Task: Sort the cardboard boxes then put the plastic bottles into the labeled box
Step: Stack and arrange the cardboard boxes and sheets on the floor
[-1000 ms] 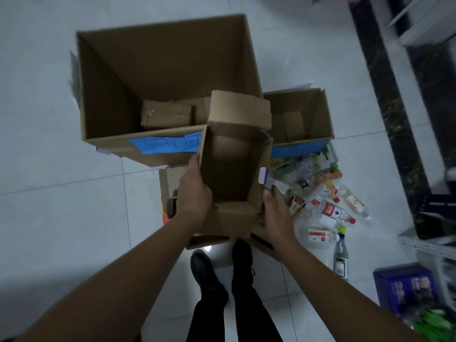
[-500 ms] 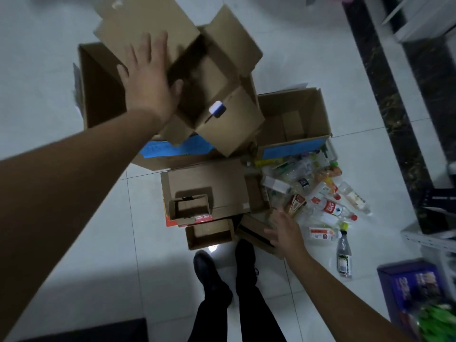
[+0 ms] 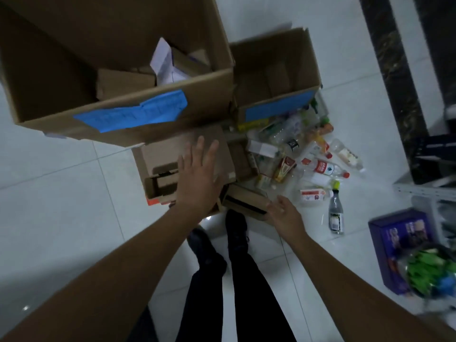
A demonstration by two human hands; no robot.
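A big cardboard box [image 3: 202, 99] with a blue label [image 3: 133, 112] stands at the top left and holds several smaller boxes [image 3: 123, 82]. To its right is a smaller open box [image 3: 308, 58], also blue-labelled. Flattened and small cardboard boxes [image 3: 167, 154] lie on the floor in front of them. My left hand [image 3: 199, 178] hovers above this pile, fingers spread, holding nothing. My right hand [image 3: 283, 213] is open beside a small brown box [image 3: 244, 199] near my feet. Several plastic bottles [image 3: 320, 166] lie in a heap on the right.
A dark-capped bottle [image 3: 336, 211] lies apart on the white tiles. A purple box [image 3: 399, 240] and green items [image 3: 429, 270] sit at the lower right, metal shelving [image 3: 424, 191] and a dark floor strip [image 3: 389, 70] further right. My legs and shoes [image 3: 237, 230] are below the pile.
My left hand let go of the open cardboard box, which dropped into the big labelled box, then came back down over the floor pile. The view moved closer to the boxes.
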